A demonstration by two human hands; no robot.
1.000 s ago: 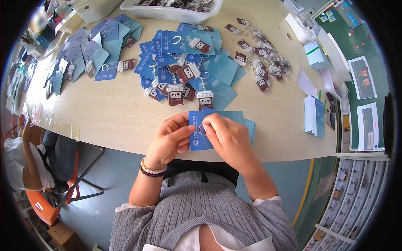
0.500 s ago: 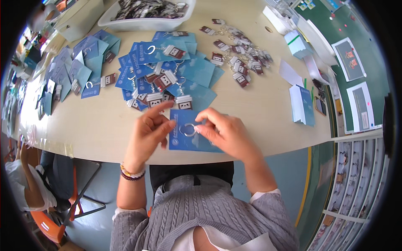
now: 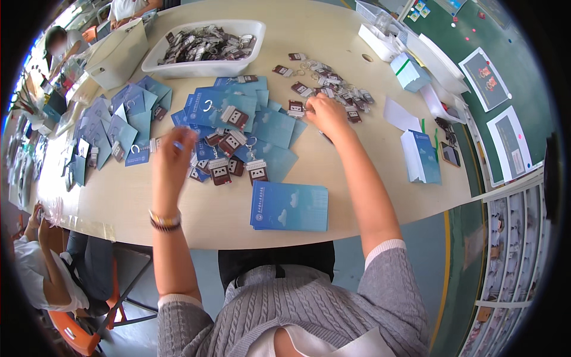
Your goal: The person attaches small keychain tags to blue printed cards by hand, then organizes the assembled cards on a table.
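My left hand (image 3: pixel 171 160), blurred by motion, is raised at the left edge of a pile of blue cards (image 3: pixel 278 126); its fingers are too smeared to read. Several cards in that pile carry brown-and-white keychains (image 3: pixel 220 171) shaped like little faced blocks. My right hand (image 3: pixel 327 116) reaches forward to the heap of loose keychains (image 3: pixel 334 80). Its fingers are pinched together at one brown-and-white keychain (image 3: pixel 295 109), whose ring end is hidden by the fingertips. A neat stack of blue cards (image 3: pixel 290 206) lies before me, with neither hand on it.
A white tub (image 3: pixel 205 71) full of keychains stands at the back, beside a cream bin (image 3: pixel 119 56). More cards (image 3: pixel 140 119) lie at the left. Card bundles (image 3: pixel 423 157), a phone (image 3: pixel 450 153) and white trays line the right side. Another person (image 3: pixel 50 268) sits at the left.
My right hand has moved forward from the card before me to the loose keychains. The left has swung left, and the card with its ring has left the near spot, showing the stack.
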